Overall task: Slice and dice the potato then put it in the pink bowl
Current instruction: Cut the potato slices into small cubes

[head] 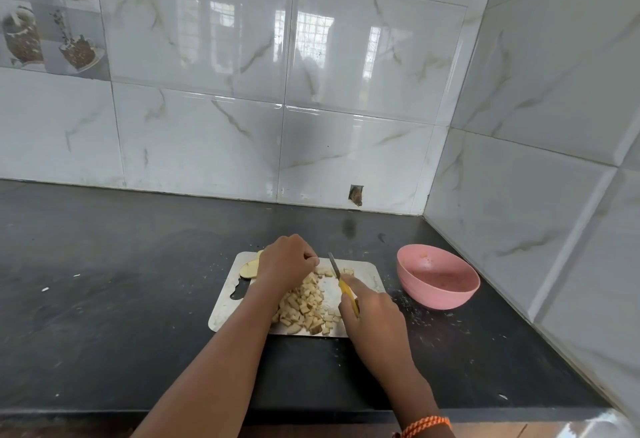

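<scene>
Left hand (pixel 285 262) curls its fingers over potato strips on the board (pixel 363 273), steadying them; right hand (pixel 372 313) grips the knife (pixel 341 280). Dice (pixel 304 306) piled mid-board; bowl (pixel 438 278) waits just right.

Dark stone surface (pixel 121 264) open left of steel cutting board (pixel 225 306) and behind it up to back tiled wall (pixel 207 143). Right side tight: pink plastic bowl (pixel 438 278) sits near board's right edge, close to side tiled wall (pixel 536 195). Narrow gap between board and bowl. Front strip of surface crossed by both forearms.
</scene>
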A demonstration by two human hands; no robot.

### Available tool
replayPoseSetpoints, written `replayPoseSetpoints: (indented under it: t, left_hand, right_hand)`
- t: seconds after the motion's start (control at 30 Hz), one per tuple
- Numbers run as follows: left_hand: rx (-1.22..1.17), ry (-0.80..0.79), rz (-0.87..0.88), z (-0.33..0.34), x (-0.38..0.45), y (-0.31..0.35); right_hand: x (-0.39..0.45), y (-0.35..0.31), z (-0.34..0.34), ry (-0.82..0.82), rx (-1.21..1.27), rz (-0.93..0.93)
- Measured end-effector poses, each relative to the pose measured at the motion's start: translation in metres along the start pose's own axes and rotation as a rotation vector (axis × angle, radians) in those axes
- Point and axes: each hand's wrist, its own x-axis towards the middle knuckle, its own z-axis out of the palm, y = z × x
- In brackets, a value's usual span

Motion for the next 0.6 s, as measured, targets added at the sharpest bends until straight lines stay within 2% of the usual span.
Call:
replayPoseSetpoints:
  t: [0.33,0.6]
  left_hand:
    - [0.000,0.006,0.059,0.000,-0.002,-0.001]
    - [0.062,0.030,0.051,0.009,-0.004,0.004]
  right_hand:
    - [0.006,0.003,0.005,-0.025,-0.089,-0.036]
    - [0.011,0.000,0.002,-0.132,-0.141,-0.050]
